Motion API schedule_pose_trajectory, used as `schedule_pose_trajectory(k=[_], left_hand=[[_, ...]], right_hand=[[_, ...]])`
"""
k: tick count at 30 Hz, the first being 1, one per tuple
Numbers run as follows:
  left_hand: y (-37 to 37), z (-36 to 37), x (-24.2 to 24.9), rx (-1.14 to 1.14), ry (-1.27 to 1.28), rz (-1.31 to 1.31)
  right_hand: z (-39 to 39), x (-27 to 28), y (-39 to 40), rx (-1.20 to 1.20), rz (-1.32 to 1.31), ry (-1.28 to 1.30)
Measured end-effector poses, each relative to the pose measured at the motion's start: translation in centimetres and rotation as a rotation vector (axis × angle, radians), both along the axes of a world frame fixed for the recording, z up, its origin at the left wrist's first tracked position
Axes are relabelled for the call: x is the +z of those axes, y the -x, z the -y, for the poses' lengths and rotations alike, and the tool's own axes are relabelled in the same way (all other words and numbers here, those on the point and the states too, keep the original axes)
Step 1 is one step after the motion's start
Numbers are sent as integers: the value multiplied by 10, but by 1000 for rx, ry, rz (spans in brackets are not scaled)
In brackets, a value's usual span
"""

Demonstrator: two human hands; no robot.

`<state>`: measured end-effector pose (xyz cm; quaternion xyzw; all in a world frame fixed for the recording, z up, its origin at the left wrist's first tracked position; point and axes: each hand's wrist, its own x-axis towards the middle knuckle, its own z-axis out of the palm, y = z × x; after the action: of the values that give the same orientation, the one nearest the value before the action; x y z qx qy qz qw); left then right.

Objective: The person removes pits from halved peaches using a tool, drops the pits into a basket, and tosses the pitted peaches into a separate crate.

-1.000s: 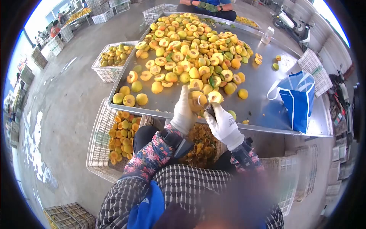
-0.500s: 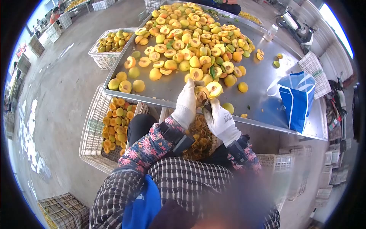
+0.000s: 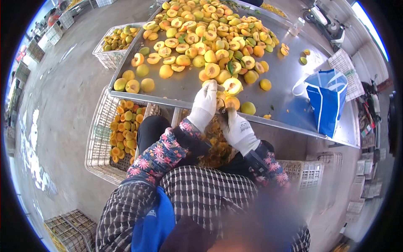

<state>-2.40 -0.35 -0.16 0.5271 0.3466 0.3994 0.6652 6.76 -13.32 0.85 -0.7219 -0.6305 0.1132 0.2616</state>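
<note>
My left hand [image 3: 205,105], in a white glove, is closed around a yellow peach half [image 3: 220,102] at the table's front edge. My right hand [image 3: 240,131], gloved too, grips a small dark pitting tool [image 3: 223,110], its tip right at the fruit and most of it hidden by the fingers. Just beyond the hands lie another peach [image 3: 232,102] and a cut half with pale flesh [image 3: 232,86]. A big heap of halved and whole peaches [image 3: 197,38] covers the middle of the metal table [image 3: 176,86]. Below my hands sits a container of scraps [image 3: 216,145].
To the left of my knees stands a crate [image 3: 95,138] of pitted halves; a second crate [image 3: 110,60] of peaches is beyond it. On the table's right are a blue bag [image 3: 325,105] and a clear jar [image 3: 296,27]. Another crate [image 3: 300,172] stands under the table's right side.
Both hands have come slightly lower and closer together, and the tool's tip has shifted on the peach half. The whole view has tilted a little.
</note>
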Motion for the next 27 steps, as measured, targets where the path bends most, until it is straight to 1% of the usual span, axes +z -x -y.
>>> schedule_pose_trajectory(k=[1, 3, 4, 7, 8, 10, 11, 12, 13, 15, 16, 17, 19, 20, 22, 23, 24, 25, 26, 27], left_hand=[[0, -5, -9, -37, -45, -55], [3, -11, -7, -146, -96, -171], [5, -14, -6, -201, -122, -233], [9, -13, 7, -269, -108, -248], [2, -13, 3, -201, 23, -115], [1, -10, -3, -221, 97, 202], [3, -5, -1, -227, 134, 360], [2, 0, 1, -161, 27, 318], [0, 5, 3, -89, -77, 270], [1, 10, 6, -37, -96, 270], [8, 3, 9, -91, 32, 167], [13, 3, 15, -131, 101, 176], [18, 6, 25, -205, 246, 195], [14, 3, 21, -237, 316, 164], [13, 7, 18, -159, 261, 99], [12, 9, 21, -121, 229, 70], [8, 14, 24, -16, 306, 177], [5, 18, 22, 24, 234, 207], [3, 22, 16, 64, 164, 233], [1, 22, 9, 103, 91, 258]], right_hand=[[-1, 4, -2, 6, 4, 58], [-2, 12, -7, 17, 9, 167], [2, 3, -10, 30, -10, 160], [6, -6, -11, 102, -204, -10], [7, -5, -10, 88, -260, 9], [0, -30, -18, 90, -380, -128], [0, -15, -12, 45, -672, -28], [-1, 1, -5, -42, -959, 50], [0, 10, 3, -67, -1030, 91], [1, 16, 12, -120, -1174, 181], [2, 8, 6, -32, -1059, 145], [3, 0, 0, 46, -943, 100], [4, -16, -10, 205, -516, -39], [7, -16, -9, 190, -458, -49], [8, -10, -8, 165, -332, -83], [7, -16, -9, 137, -400, -73], [4, -27, -8, 109, -468, -62], [4, -36, -4, 79, -543, -48], [3, -33, 6, 50, -688, -115], [1, -35, 11, 49, -739, -147]])
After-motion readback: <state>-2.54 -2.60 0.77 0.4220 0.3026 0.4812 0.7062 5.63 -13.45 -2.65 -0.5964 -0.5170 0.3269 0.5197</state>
